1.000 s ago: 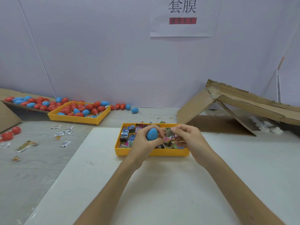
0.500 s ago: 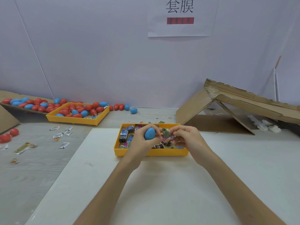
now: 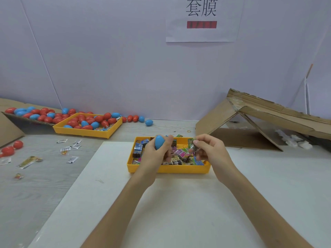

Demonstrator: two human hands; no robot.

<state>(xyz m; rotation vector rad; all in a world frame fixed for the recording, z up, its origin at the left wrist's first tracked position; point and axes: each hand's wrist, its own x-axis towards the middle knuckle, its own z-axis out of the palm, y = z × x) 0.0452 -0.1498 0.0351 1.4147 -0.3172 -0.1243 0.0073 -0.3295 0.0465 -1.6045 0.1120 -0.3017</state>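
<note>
Just above the frame's centre, over the yellow tray (image 3: 168, 169) of packets (image 3: 138, 149), the left hand (image 3: 152, 156) curls round a blue plastic egg (image 3: 159, 142) at its broad middle, while the right hand (image 3: 210, 150) pinches a printed film wrapper (image 3: 191, 143) by its edge. The egg looks light, hard and slick, so an encircling grip suits; the film seems flimsy and crinkly.

Bright, even, soft light; faint shadows; wide-angle bending at edges; slight blur.
</note>
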